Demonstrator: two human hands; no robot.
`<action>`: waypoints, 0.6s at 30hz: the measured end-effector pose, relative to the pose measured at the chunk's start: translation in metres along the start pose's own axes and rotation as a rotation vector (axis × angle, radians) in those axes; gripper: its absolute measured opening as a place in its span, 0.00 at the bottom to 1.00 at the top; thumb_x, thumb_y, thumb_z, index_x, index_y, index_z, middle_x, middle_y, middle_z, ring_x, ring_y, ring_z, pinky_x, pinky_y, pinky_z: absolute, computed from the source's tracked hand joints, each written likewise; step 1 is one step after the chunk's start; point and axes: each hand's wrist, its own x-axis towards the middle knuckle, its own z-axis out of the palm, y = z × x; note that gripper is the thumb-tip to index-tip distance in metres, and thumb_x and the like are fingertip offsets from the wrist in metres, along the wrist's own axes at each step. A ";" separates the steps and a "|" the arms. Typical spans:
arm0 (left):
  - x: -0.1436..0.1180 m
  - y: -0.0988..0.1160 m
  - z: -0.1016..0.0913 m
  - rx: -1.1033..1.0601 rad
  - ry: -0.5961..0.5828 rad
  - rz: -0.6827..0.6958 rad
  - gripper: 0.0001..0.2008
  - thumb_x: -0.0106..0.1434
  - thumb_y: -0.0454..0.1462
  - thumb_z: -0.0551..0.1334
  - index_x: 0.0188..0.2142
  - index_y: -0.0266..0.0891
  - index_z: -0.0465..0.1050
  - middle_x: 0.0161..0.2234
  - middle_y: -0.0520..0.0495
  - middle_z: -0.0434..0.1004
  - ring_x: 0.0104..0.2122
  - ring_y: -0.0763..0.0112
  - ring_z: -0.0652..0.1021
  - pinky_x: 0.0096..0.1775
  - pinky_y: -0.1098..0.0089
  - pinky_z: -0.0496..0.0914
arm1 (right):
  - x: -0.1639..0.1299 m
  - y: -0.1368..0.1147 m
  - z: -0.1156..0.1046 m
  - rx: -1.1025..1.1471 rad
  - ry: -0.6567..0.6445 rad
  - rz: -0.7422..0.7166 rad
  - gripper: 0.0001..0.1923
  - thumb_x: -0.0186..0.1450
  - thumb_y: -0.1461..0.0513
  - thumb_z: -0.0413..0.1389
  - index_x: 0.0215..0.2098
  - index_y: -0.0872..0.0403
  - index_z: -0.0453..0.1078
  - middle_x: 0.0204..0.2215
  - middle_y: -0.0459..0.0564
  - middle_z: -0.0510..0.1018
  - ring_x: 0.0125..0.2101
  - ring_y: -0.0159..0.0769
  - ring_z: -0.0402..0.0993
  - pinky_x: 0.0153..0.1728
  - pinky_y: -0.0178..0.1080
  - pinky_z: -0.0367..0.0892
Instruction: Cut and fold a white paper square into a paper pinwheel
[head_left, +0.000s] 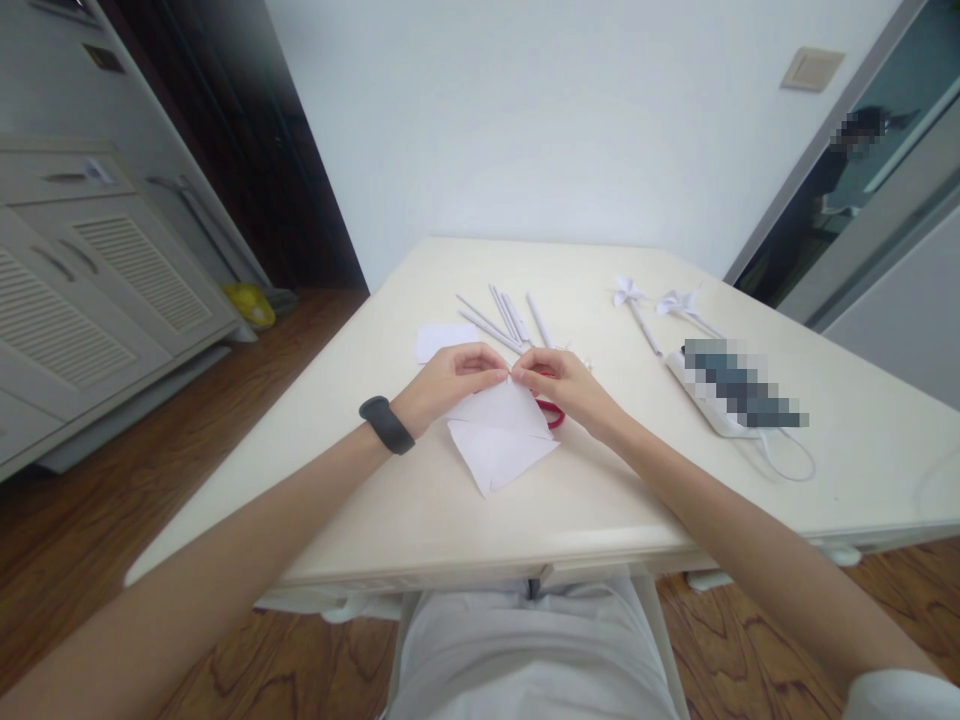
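A white square of paper (501, 440) with slits cut in from its corners hangs between my hands just above the table. My left hand (459, 375) pinches its far corner between thumb and fingers. Close beside it, my right hand (559, 380) pinches the same corner, the fingertips of both hands almost touching. Red-handled scissors (553, 412) lie partly hidden beneath my right hand and the paper. Behind my hands are several rolled white paper sticks (510, 315). A small white sheet (442, 340) rests beyond my left hand.
Two white paper pinwheels on sticks, one (628, 292) and another (679, 302), lie at the back right of the cream table (360, 530). Nearer on the right is a white device (701, 400) with a cable, its top blurred. A person (814, 190) shows through the doorway.
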 end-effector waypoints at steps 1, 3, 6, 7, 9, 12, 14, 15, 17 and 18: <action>0.000 0.000 0.000 -0.001 0.004 0.000 0.09 0.55 0.41 0.62 0.31 0.37 0.70 0.29 0.50 0.73 0.30 0.71 0.73 0.32 0.72 0.66 | 0.000 0.000 0.000 -0.003 0.000 -0.003 0.09 0.60 0.57 0.53 0.28 0.55 0.68 0.21 0.43 0.66 0.20 0.27 0.60 0.20 0.31 0.56; 0.001 -0.001 0.000 -0.001 0.011 -0.003 0.09 0.55 0.41 0.63 0.31 0.37 0.71 0.29 0.50 0.74 0.30 0.71 0.74 0.32 0.72 0.66 | 0.001 0.000 0.000 -0.012 0.002 -0.002 0.10 0.59 0.56 0.54 0.28 0.55 0.68 0.22 0.43 0.67 0.21 0.27 0.60 0.21 0.32 0.57; 0.001 -0.002 0.000 -0.003 0.013 -0.009 0.10 0.55 0.42 0.63 0.31 0.37 0.71 0.29 0.50 0.74 0.31 0.70 0.74 0.33 0.71 0.66 | 0.002 0.002 0.000 -0.018 0.009 0.004 0.11 0.58 0.54 0.55 0.29 0.55 0.68 0.24 0.44 0.68 0.22 0.28 0.62 0.22 0.32 0.58; 0.001 -0.002 0.000 -0.005 0.014 -0.010 0.10 0.55 0.41 0.63 0.31 0.36 0.71 0.29 0.50 0.74 0.31 0.71 0.74 0.33 0.71 0.66 | 0.002 0.003 -0.001 -0.018 0.009 0.001 0.11 0.58 0.54 0.56 0.29 0.55 0.68 0.25 0.44 0.68 0.23 0.28 0.63 0.23 0.32 0.59; 0.002 -0.002 0.000 -0.009 0.015 -0.013 0.10 0.55 0.41 0.63 0.31 0.36 0.71 0.29 0.50 0.74 0.31 0.71 0.74 0.33 0.72 0.66 | 0.002 0.003 -0.001 -0.017 0.013 -0.008 0.11 0.57 0.54 0.56 0.29 0.55 0.68 0.26 0.45 0.69 0.24 0.29 0.64 0.24 0.32 0.59; 0.002 -0.002 -0.001 -0.001 0.015 -0.018 0.09 0.55 0.41 0.63 0.31 0.36 0.71 0.28 0.51 0.73 0.30 0.72 0.73 0.32 0.72 0.65 | 0.001 0.002 -0.001 -0.016 0.023 -0.006 0.10 0.58 0.55 0.56 0.28 0.54 0.68 0.24 0.44 0.68 0.23 0.28 0.63 0.23 0.32 0.59; 0.002 -0.001 -0.001 0.013 0.014 -0.015 0.09 0.55 0.41 0.63 0.31 0.36 0.71 0.27 0.51 0.72 0.29 0.73 0.72 0.32 0.72 0.64 | 0.001 0.002 -0.001 -0.016 0.024 0.009 0.10 0.58 0.55 0.56 0.29 0.54 0.67 0.22 0.42 0.67 0.21 0.27 0.61 0.22 0.32 0.58; 0.002 -0.001 -0.001 0.020 0.015 -0.012 0.09 0.55 0.41 0.62 0.30 0.36 0.71 0.27 0.51 0.71 0.28 0.73 0.72 0.31 0.73 0.64 | 0.001 0.001 -0.001 -0.015 0.023 0.015 0.10 0.58 0.55 0.56 0.29 0.54 0.67 0.21 0.42 0.66 0.20 0.27 0.61 0.21 0.31 0.57; 0.002 0.000 -0.001 0.029 0.012 -0.008 0.09 0.56 0.41 0.62 0.30 0.36 0.70 0.27 0.51 0.71 0.28 0.74 0.71 0.31 0.73 0.64 | 0.002 0.001 -0.001 -0.011 0.021 0.019 0.10 0.58 0.55 0.56 0.29 0.54 0.67 0.20 0.42 0.66 0.19 0.27 0.60 0.20 0.31 0.57; 0.002 0.000 -0.001 0.031 0.007 -0.006 0.09 0.56 0.41 0.62 0.30 0.36 0.70 0.27 0.51 0.71 0.28 0.73 0.71 0.31 0.73 0.64 | 0.002 0.001 -0.001 -0.011 0.020 0.015 0.11 0.58 0.54 0.56 0.29 0.54 0.67 0.20 0.42 0.66 0.19 0.27 0.60 0.20 0.31 0.57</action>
